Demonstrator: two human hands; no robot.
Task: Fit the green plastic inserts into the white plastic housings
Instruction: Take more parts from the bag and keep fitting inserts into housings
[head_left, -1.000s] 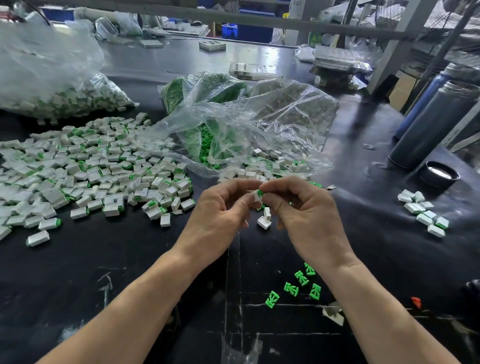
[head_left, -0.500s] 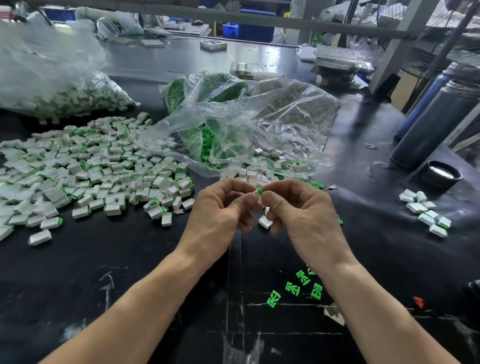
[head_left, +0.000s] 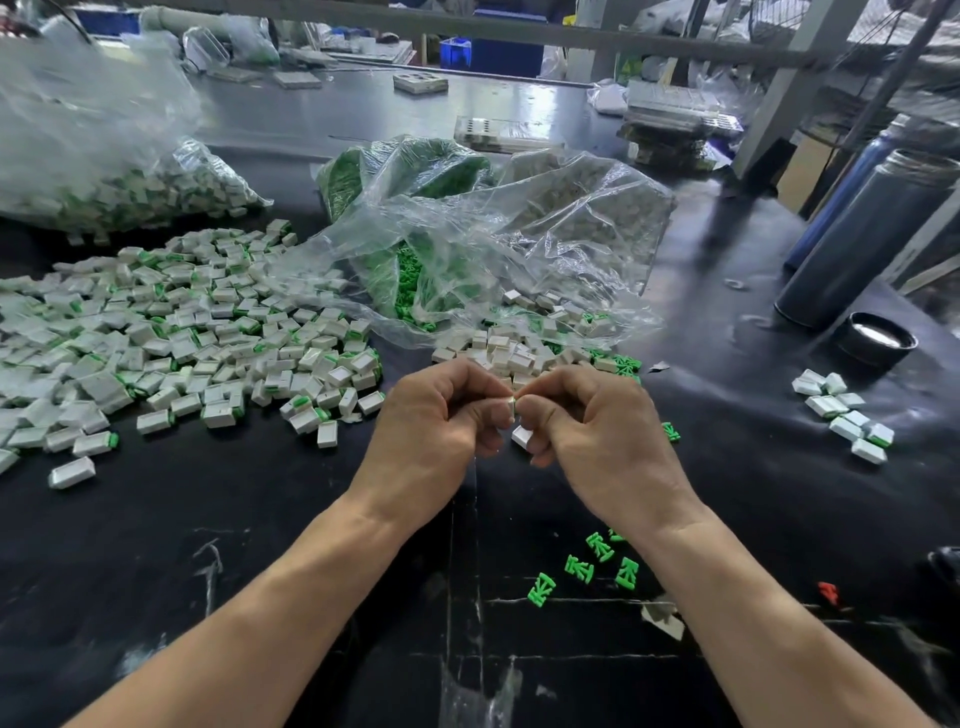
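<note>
While both hands pinch one housing (head_left: 514, 406) between their fingertips over the table's middle, right hand (head_left: 597, 441) tucking a spare, I'd guess the insert pushes in sideways from the left hand (head_left: 441, 431).

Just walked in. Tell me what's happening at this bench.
A person is assembling small plastic parts by hand. The left hand and right hand meet over the black table, pinching a small white housing between the fingertips; a second housing shows under the right fingers. A big pile of housings, many showing green, lies to the left. Loose green inserts sit near the right wrist, and open bags of parts lie behind.
</note>
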